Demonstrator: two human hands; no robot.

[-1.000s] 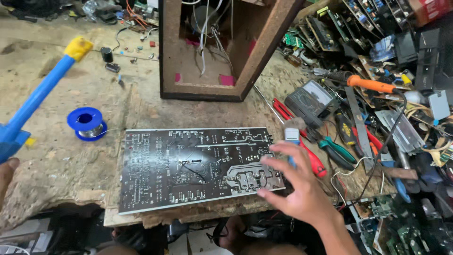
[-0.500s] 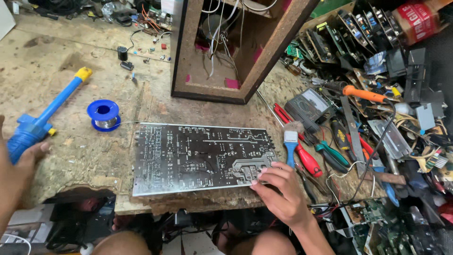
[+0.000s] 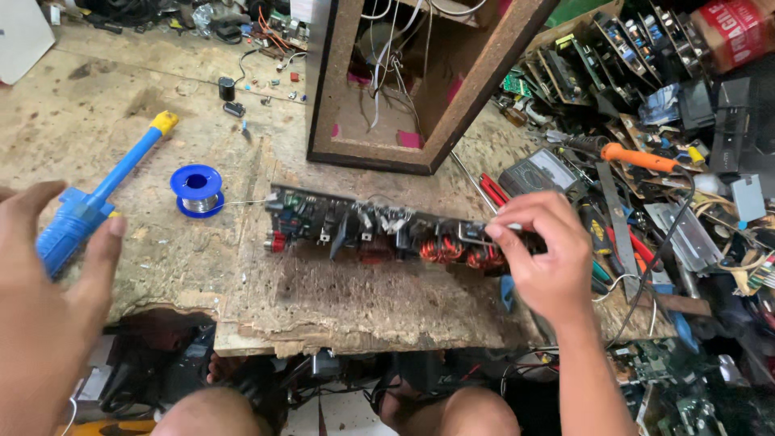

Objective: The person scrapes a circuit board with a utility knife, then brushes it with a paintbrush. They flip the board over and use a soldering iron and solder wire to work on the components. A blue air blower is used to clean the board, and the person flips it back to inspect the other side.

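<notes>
Head view: right hand (image 3: 549, 258) pinches the board (image 3: 379, 234) at its right end, tipped on edge mid-desk (image 3: 339, 299), components facing camera. Left hand (image 3: 48, 282) spread open, empty, just beside blue pump (image 3: 89, 202).

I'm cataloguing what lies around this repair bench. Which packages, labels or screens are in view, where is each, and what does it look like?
Red box: top right corner atop the parts pile, carton with pale lettering.
Multimeter: right of the wooden cabinet, above the right hand, grey case with a pale dial window.
White sheet: top left edge, flat and plain.
Pink tags: inside the wooden cabinet, small squares.
</notes>
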